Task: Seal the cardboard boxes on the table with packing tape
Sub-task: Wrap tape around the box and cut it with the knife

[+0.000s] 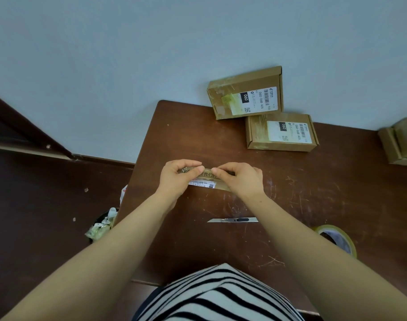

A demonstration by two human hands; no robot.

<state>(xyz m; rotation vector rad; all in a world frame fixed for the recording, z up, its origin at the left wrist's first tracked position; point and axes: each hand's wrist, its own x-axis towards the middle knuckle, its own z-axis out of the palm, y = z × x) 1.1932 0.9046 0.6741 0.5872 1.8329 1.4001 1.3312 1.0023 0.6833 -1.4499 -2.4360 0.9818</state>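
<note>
Striped black-and-white cloth (216, 295) (the person's top) fills the nearest edge. Nearer than the small box (210, 178) and off to its right, a roll of clear packing tape (331, 227) lies on the scratched brown table (313, 193). A utility knife (232, 220) lies flat just nearer than the box. The left hand (177, 179) and right hand (241, 179) both curl over the box's top edge, pinching it; whether it rests on the wood I cannot tell. Beyond the box, to its right, sit two labelled cardboard boxes (282, 132), the farther (245, 92) up against the pale wall.
</note>
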